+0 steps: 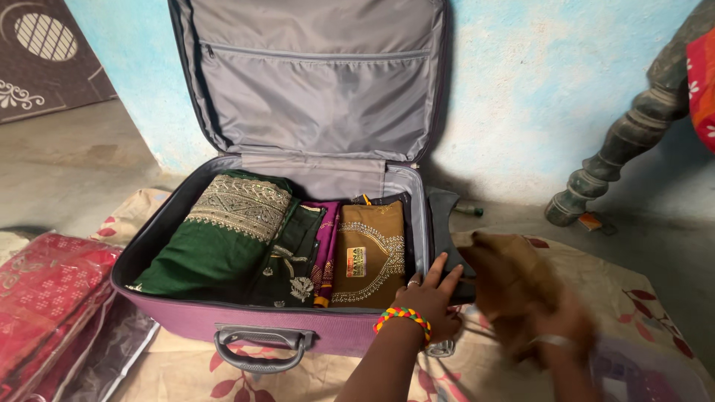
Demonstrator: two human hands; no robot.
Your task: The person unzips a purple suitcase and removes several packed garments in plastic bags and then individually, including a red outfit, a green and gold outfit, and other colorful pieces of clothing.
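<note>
A big purple suitcase (223,316) lies open on a floral sheet (633,290) spread over the floor, its grey-lined lid (313,74) propped back against the pale blue wall (536,82). Inside, folded clothes sit side by side: a dark green embroidered garment (216,238) fills the left half, a narrow magenta piece (326,253) is wedged in the middle, and a brown embroidered garment (370,253) lies flat against the right wall of the case. To the left of the case, on the floor, a red packet in clear plastic (45,298) rests well apart from the hands. A carved dark furniture leg (618,149) stands by the wall at the right. The left hand (430,294), with a beaded bracelet (402,316) at the wrist, is spread open, fingers flat on the near right corner of the suitcase rim. Just beside it, outside the case, the right hand (555,327) is blurred; it seems to be gripping a folded brown cloth (510,275), held above the sheet just beside the suitcase's right edge.
</note>
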